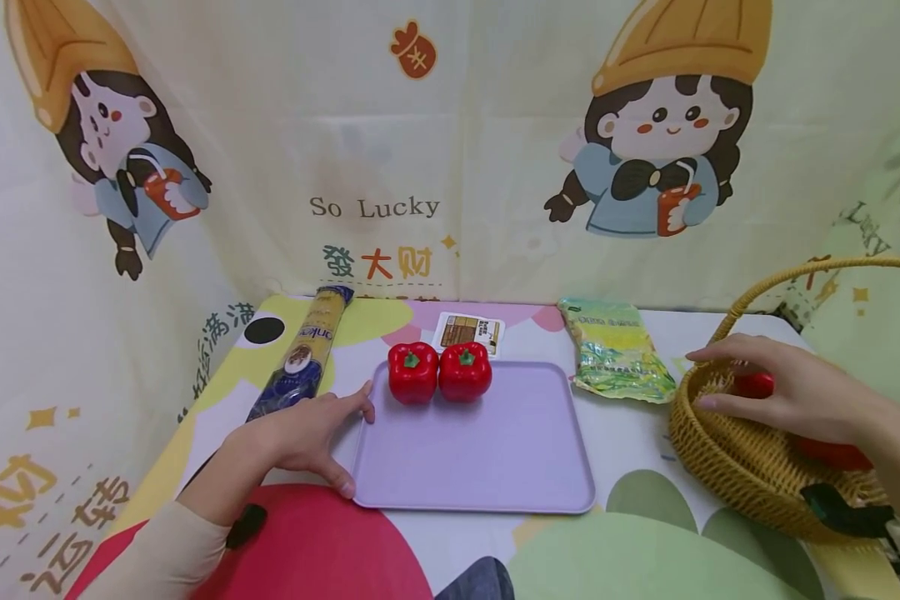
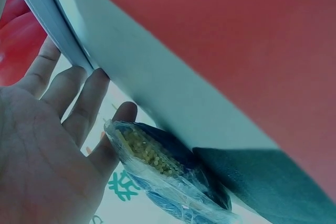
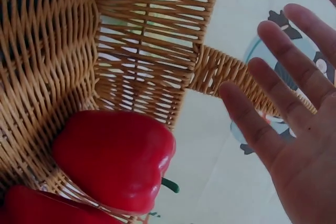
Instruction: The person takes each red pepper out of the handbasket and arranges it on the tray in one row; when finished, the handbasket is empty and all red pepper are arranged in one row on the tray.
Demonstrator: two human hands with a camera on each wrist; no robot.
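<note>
My left hand [image 1: 311, 437] touches the left rim of a lilac tray [image 1: 472, 462], its fingers extended and spread from the thumb. Two red bell peppers [image 1: 412, 375] sit side by side in the tray's far left part. Over a wicker basket [image 1: 720, 450] on the right, my right hand [image 1: 802, 387] hovers with straight fingers and holds nothing. In the right wrist view a red bell pepper [image 3: 115, 161] with a green stem lies in the basket, with part of another red pepper [image 3: 47, 208] below it.
A blue and gold packet of pasta [image 1: 303, 354] lies left of the tray. Behind the tray is a small card-like packet [image 1: 487, 332]. A green and yellow bag [image 1: 618, 350] lies between tray and basket. The basket's tall handle [image 1: 750, 300] arches up near my right hand.
</note>
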